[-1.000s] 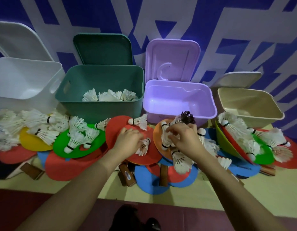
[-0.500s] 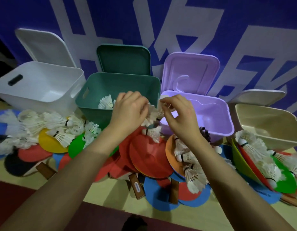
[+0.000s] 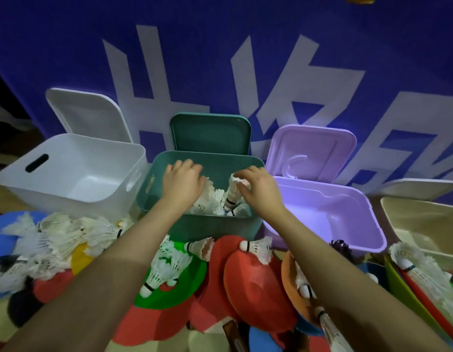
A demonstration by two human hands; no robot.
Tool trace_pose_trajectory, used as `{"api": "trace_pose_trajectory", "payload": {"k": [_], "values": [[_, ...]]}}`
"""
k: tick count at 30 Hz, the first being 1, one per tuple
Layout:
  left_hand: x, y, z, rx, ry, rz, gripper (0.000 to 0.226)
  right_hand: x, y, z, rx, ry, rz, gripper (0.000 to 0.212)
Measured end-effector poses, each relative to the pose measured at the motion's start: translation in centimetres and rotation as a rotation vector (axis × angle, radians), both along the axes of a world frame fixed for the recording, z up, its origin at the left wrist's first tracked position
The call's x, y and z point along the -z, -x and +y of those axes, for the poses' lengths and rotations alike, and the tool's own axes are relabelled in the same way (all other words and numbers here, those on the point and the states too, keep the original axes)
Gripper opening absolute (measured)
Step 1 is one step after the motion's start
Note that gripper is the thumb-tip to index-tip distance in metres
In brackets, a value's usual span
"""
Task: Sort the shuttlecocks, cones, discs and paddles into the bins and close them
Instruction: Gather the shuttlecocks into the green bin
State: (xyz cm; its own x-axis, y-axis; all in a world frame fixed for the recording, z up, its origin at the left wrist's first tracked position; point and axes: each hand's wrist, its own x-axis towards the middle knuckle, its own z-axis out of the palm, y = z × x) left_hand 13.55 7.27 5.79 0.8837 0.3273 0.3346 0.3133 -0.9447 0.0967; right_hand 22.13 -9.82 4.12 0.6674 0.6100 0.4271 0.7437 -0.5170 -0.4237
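While both hands are hanging over the open green plastic bin (image 3: 154,186), the right hand (image 3: 256,189) is pinching a white feathered shuttlecock (image 3: 232,193) and should release low; the left hand's (image 3: 182,184) grip I cannot tell.

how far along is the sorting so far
Early. Done: a small pile of shuttlecocks lies in the green bin. In hand: both hands are over that bin, the right hand pinching a shuttlecock, the left hand lowered in. Left: many shuttlecocks, discs and paddles outside; white bin and purple bin look empty; every lid up.
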Motion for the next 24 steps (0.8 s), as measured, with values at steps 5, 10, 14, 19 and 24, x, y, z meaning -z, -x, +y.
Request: {"api": "trace_pose_trajectory", "payload": {"k": [5, 10, 14, 19, 24], "values": [[0.4, -0.3, -1.0, 0.123, 0.028, 0.061, 0.039, 0.5, 0.5, -1.7, 0.052, 0.073, 0.007, 0.025], [-1.2, -0.7, -5.8, 0.36, 0.029, -0.095, 0.035, -1.6, 1.6, -7.4, 0.019, 0.014, -0.092, 0.026], [-1.7, -1.0, -10.9, 0.518, 0.04, -0.179, 0.039, -2.3, 1.8, -13.5, 0.053, -0.041, -0.091, 0.022], [-0.3, -1.3, -16.9, 0.565, 0.14, -0.116, 0.042, -0.1, 0.5, -21.0, 0.105, 0.081, 0.031, 0.024], [3.7, -0.8, -21.8, 0.495, 0.23, 0.158, 0.04, 3.6, 0.6, -25.9, 0.163, 0.332, 0.157, 0.047]]}}
